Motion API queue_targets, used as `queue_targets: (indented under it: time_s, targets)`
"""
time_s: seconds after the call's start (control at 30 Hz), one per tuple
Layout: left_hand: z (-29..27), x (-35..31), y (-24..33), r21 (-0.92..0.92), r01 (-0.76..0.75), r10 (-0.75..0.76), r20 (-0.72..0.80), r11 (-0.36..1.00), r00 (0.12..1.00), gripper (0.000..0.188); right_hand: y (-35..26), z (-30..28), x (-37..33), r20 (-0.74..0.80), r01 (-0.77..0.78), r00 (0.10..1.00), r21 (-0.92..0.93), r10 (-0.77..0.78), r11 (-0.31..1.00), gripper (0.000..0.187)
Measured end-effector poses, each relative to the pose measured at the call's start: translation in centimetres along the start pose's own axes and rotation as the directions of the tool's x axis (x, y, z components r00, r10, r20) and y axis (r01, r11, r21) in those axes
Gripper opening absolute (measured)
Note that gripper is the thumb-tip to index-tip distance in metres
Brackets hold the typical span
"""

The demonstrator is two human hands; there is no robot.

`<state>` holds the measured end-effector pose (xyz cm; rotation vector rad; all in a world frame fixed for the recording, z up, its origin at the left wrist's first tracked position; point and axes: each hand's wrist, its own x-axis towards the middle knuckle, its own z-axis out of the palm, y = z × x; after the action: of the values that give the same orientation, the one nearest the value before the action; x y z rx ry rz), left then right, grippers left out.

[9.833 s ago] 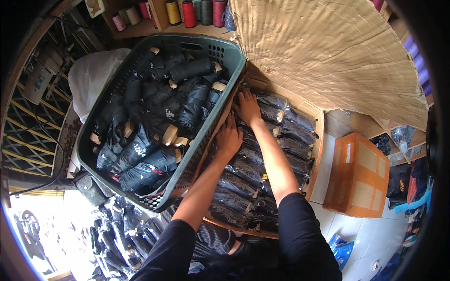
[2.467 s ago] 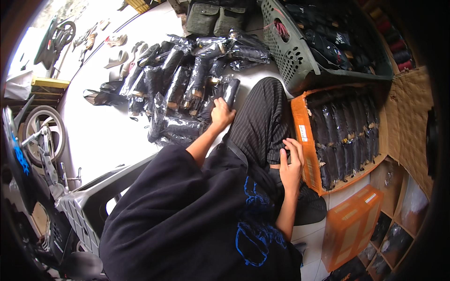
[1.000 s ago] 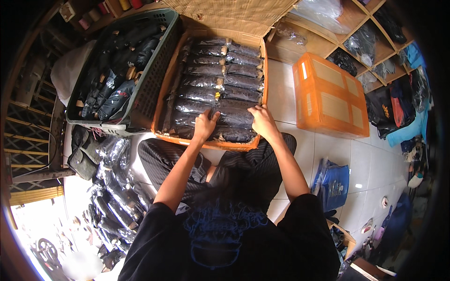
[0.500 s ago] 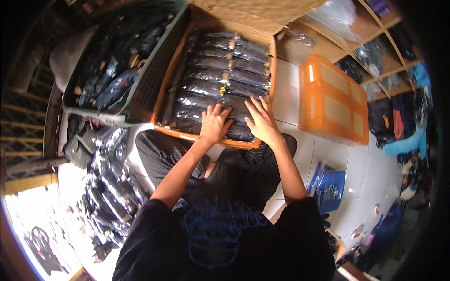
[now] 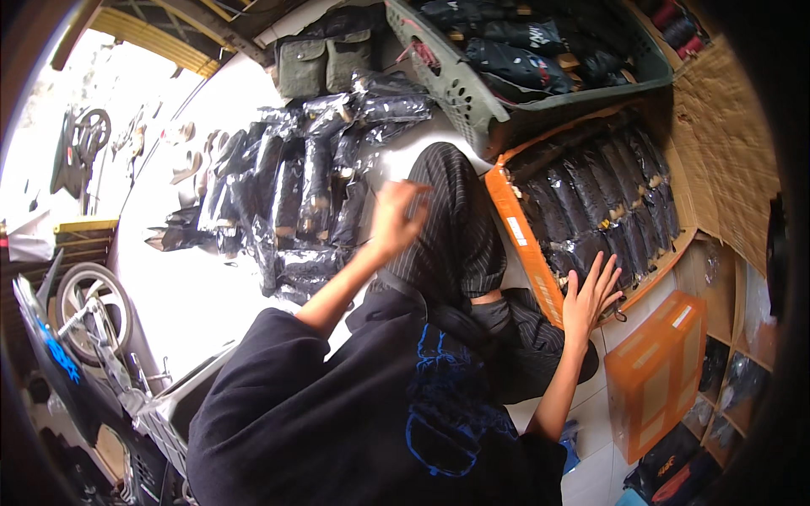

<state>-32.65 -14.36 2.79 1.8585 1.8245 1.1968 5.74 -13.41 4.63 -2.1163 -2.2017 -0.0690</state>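
An open cardboard box [image 5: 521, 240] edged with orange tape holds rows of slim black rolled packs [image 5: 593, 198] in clear plastic, with small brown ends showing. My right hand [image 5: 588, 305] rests over the near corner of these rows, fingers spread and holding nothing. My left hand [image 5: 396, 221] is in the air beside my raised knee, somewhat blurred, with thumb and fingers apart and nothing visible in it. Left of it, a loose pile of similar plastic-wrapped black packs [image 5: 291, 181] lies on the pale floor. What exactly is rolled inside the packs I cannot tell.
A grey-green plastic crate [image 5: 472, 105] full of dark packs stands behind the box. A closed orange-taped carton [image 5: 656, 371] is at the right, before wooden shelves [image 5: 747, 358]. An olive pouched bag [image 5: 325, 63] lies at the back; a bicycle wheel [image 5: 94, 312] shows at far left.
My view has swung left toward the floor pile. My left hand has lifted off the packs in the box and moved left; my right hand stays at the box with fingers spread.
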Motion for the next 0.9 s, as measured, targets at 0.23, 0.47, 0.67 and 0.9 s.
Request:
queue_targets:
  time_s: [0.23,0.47,0.67,0.9]
  targets:
    - [-7.1,-2.7,-14.6,0.598,0.622,-0.423,-0.457,0.505,0.782,0.06,-0.1,1.1,1.4,0.345,-0.061,0.935,-0.082,0.086,0.995,0.069]
    - [-8.5,-0.6,-18.9,0.427,0.818,-0.821,-0.246,0.385,0.515,0.078,-0.6,-0.6,1.3,0.411,-0.066,0.908,-0.052,0.081,0.996,0.068]
    - [-12.1,-1.6,-14.4,-0.36,0.834,-0.866,0.118,0.418,0.485,0.048,-0.9,-1.0,-0.6,0.08,-0.045,0.996,0.024,0.043,0.999,0.059]
    - [-9.6,-2.2,-7.6,-0.695,0.654,-0.818,0.168,0.297,0.55,0.036,-5.7,-3.8,-0.4,-0.182,0.133,0.983,0.618,-0.023,0.775,0.049]
